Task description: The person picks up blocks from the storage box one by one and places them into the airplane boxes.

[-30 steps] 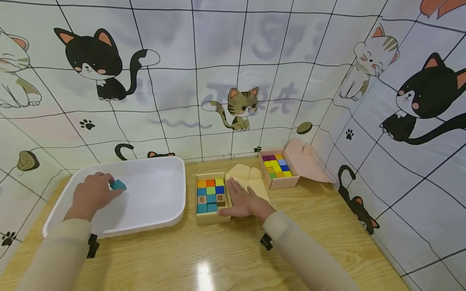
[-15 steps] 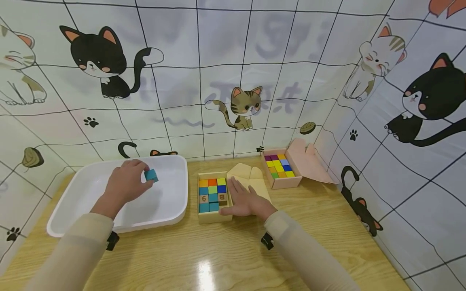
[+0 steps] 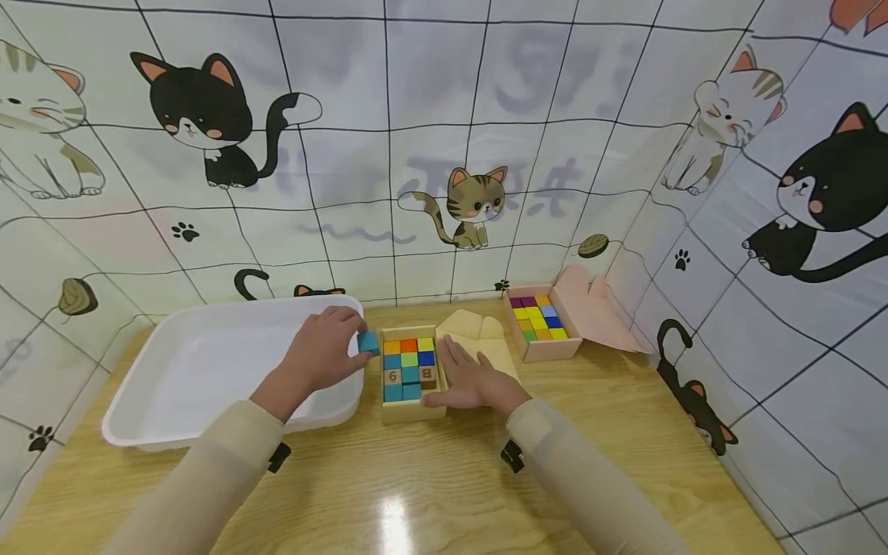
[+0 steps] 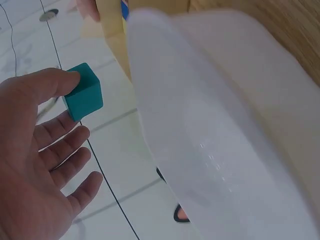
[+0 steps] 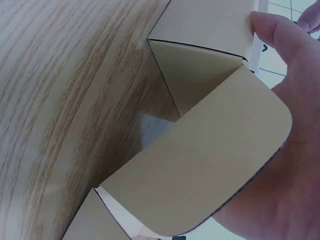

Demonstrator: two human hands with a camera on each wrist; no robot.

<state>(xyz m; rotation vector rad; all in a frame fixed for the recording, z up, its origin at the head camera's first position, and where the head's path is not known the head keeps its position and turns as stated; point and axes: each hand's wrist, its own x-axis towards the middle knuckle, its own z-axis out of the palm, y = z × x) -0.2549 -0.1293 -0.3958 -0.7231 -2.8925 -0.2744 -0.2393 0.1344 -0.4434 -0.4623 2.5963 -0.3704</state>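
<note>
My left hand [image 3: 314, 353] pinches a teal cube block [image 3: 368, 343] between thumb and index finger, above the right rim of the white tray. In the left wrist view the cube [image 4: 86, 95] is tilted and the other fingers spread loosely. Just right of it stands a cream cardboard box [image 3: 414, 413] with rows of coloured cubes [image 3: 409, 359]; two are wooden and show characters. My right hand [image 3: 473, 383] lies with fingers extended on the box's opened lid [image 3: 480, 327]. Its thumb rests at the box's near right edge. In the right wrist view a side flap [image 5: 205, 155] covers part of that hand.
A white plastic tray [image 3: 201, 432] stands at the left. Toward the back right is a pink box [image 3: 552, 351] filled with coloured cubes, its lid [image 3: 605, 316] folded out against the cat-printed wall covering [image 3: 333, 154]. Everything stands on a wooden table [image 3: 444, 493].
My left hand has carried the teal cube rightward, from low over the tray to its right rim beside the cream box. The right hand has kept its place; the head view has shifted slightly.
</note>
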